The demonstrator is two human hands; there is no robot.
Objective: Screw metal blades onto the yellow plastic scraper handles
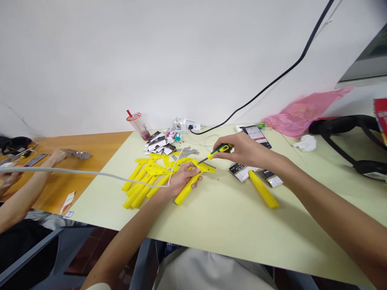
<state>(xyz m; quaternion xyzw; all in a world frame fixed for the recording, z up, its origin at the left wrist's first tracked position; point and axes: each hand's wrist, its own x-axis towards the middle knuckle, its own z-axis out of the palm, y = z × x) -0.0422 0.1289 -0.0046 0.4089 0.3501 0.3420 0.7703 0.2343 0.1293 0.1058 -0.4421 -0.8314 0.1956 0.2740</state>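
My left hand point(183, 177) is closed around a yellow scraper point(187, 192) whose handle points toward me. A grey blade point(209, 164) shows along the scraper's head. In my right hand point(242, 148) is a green and yellow screwdriver point(220, 150), tilted, its tip at the scraper's head close to my left fingers. Whether the tip sits in a screw is too small to tell. Left of my left hand lies a pile of yellow scrapers point(142, 185). Loose grey blades point(189, 152) lie behind it. A separate yellow handle point(263, 190) rests below my right forearm.
Small boxes point(160, 141), a drink cup with a red straw point(138, 125) and a power strip point(193, 125) stand along the wall. A phone point(256, 135), pink bag point(298, 114) and black headset point(356, 141) are right. A co-worker's hand point(60, 156) is at the left table; a white cable crosses leftward.
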